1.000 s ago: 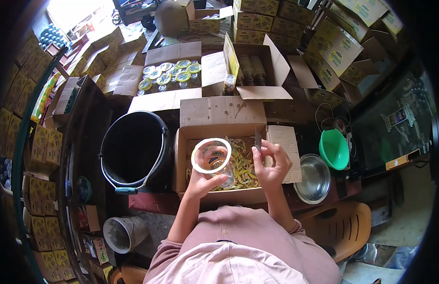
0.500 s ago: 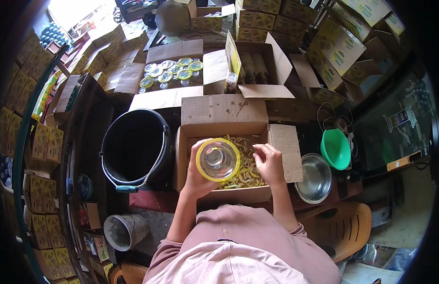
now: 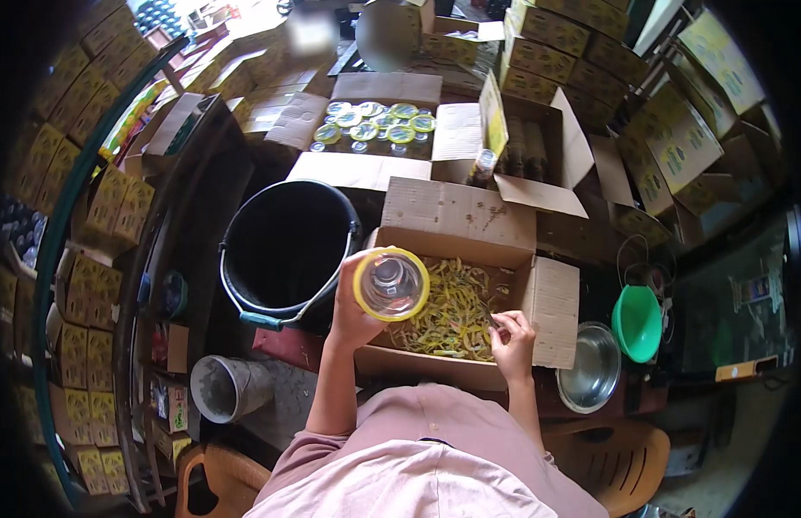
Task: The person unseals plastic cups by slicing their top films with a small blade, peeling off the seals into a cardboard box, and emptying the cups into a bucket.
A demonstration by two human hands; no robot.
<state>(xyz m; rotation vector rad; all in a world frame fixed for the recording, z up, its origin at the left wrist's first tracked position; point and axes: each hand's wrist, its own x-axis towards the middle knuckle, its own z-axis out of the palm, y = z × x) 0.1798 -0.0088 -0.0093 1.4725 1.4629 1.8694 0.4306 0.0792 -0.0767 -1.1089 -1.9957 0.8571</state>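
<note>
We note left hand (image 3: 349, 312) grasping a cup (image 3: 392, 292) near the carton's (image 3: 556, 315) left edge, right hand (image 3: 513, 338) pinched, contents unclear, clear room between, hands wider apart than earlier.

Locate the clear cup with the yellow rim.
In the head view, the clear cup is near the centre, in the person's left hand, over the left part of the open cardboard box and right of the black bucket.

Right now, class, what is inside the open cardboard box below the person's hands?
Inside the cardboard box lies a loose heap of yellow-green strips. What lies beneath them is hidden, and the left hand and clear cup cover part of its left side.
</note>
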